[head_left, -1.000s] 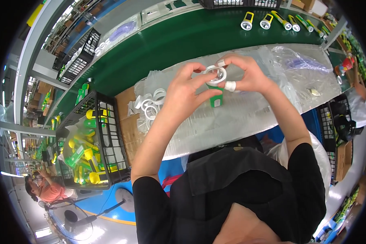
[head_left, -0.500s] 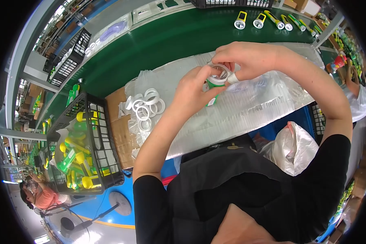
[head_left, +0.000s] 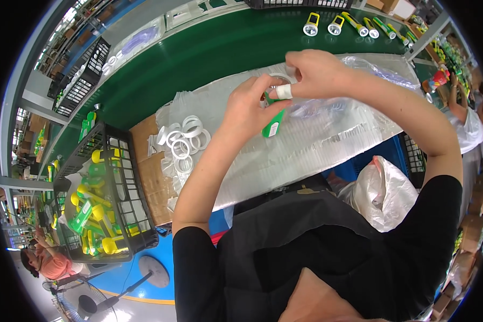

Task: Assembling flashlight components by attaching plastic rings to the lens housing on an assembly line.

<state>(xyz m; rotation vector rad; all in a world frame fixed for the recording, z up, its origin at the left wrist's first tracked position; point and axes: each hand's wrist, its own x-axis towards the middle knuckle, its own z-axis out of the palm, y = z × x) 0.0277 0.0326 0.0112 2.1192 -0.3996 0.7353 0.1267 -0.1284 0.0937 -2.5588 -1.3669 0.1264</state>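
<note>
My left hand (head_left: 246, 107) is closed round a green flashlight (head_left: 273, 124), its head up and its body slanting down toward me. A pale ring-shaped rim (head_left: 276, 76) shows at the head, partly covered by my fingers. My right hand (head_left: 319, 74) is at the head's right side. Its thumb, wrapped in white tape (head_left: 283, 92), presses against the head, and its other fingers curl above, slightly blurred. Several loose white rings (head_left: 183, 146) lie in a heap left of my hands, on the plastic-covered work surface (head_left: 300, 153).
A black crate (head_left: 124, 188) of yellow and green flashlights stands at the left. Several flashlights (head_left: 310, 24) line the far side of the green bench (head_left: 209, 51). A white bag (head_left: 383, 193) sits close on my right. A fan (head_left: 83, 300) and a seated person (head_left: 56, 263) are lower left.
The flashlight has tilted, so more of its green body shows below my left hand. My right fingers have lifted away from the rim and the taped thumb has swung across the head.
</note>
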